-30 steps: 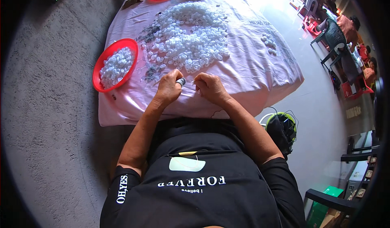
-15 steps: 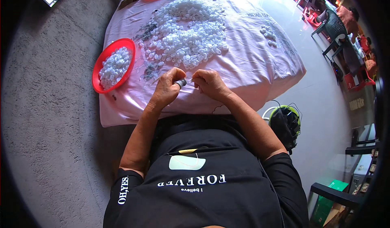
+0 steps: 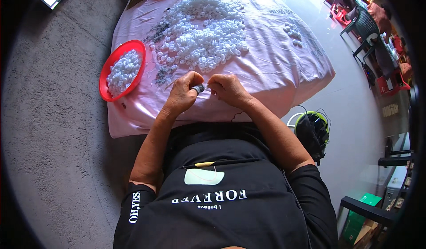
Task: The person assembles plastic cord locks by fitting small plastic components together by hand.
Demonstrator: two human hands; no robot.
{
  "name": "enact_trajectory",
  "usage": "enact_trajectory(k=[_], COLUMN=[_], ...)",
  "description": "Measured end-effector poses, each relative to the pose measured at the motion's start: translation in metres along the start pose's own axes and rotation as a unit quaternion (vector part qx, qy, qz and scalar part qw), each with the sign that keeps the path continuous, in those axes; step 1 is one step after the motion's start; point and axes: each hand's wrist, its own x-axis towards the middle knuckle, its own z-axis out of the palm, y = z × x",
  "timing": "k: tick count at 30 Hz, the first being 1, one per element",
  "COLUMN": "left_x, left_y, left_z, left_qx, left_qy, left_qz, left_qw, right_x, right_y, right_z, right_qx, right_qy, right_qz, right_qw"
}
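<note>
Pink cloth (image 3: 275, 71) covers counter; white ring heap (image 3: 204, 40) centred; red bowl (image 3: 122, 69) left of heap; left hand (image 3: 182, 93) grip pinching small ring (image 3: 199, 88); right hand (image 3: 228, 89) grip closed, contents indiscernible.

head-worn fisheye, straight down, close over table (image 3: 284, 71)

Black short-sleeved T-shirt, white lettering, bare forearms.

Grey carpet (image 3: 53, 129) lies left, a glossy pale floor (image 3: 355, 116) right, with dark chairs (image 3: 366, 25) standing in bright light.
</note>
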Motion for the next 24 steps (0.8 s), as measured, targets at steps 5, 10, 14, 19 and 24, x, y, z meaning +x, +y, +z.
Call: enact_trajectory(k=[5,10,14,19,24], left_x=[0.0,0.003,0.006,0.012,0.018], left_y=[0.007,0.014,0.022,0.027,0.033], left_z=[-0.003,-0.004,-0.009,-0.009,-0.009], left_qx=[0.051,0.078,0.145,0.203,0.249], left_qy=[-0.007,-0.028,-0.058,-0.08,-0.101], left_qz=[0.026,0.039,0.081,0.117,0.136], left_qw=[0.998,0.996,0.984,0.969,0.954], right_x=[0.0,0.0,0.0,-0.001,-0.001], right_y=[0.004,0.007,0.001,0.004,0.007], right_z=[0.001,0.002,0.001,0.002,0.003], right_qx=[-0.026,-0.02,-0.031,-0.04,-0.051], right_qy=[0.007,0.009,-0.001,0.006,0.012], right_qz=[-0.034,-0.052,-0.033,-0.06,-0.087], right_qw=[0.999,0.998,0.999,0.997,0.995])
